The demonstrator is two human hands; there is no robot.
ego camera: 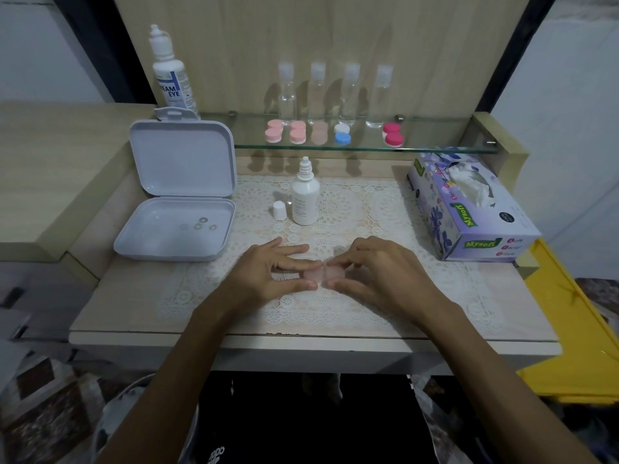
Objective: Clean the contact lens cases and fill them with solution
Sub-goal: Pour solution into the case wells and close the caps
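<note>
A person's two hands meet over a pale pink contact lens case lying on a white lace mat at the near middle of a light wooden table, seen from the head camera. The left hand rests with fingers mostly straight, its fingertips touching the case's left well; the right hand has its fingers curled, thumb and forefinger pinching the right well. Whether the wells are capped is too blurred to tell.

Just beyond the hands stands a small white solution bottle with its nozzle bare, and its white cap sits on the mat just to its left. At the left of the table lies an open white hinged box, lid propped up, with a few small ring-like items in its tray. A purple tissue box sits at the right, a tissue poking from its top.

On a glass shelf at the far side, five more lens cases line up: two pink, one beige, one blue and white and one deep pink. Four clear bottles stand behind them against the wooden back panel, and a large white solution bottle stands at the shelf's far left
</note>
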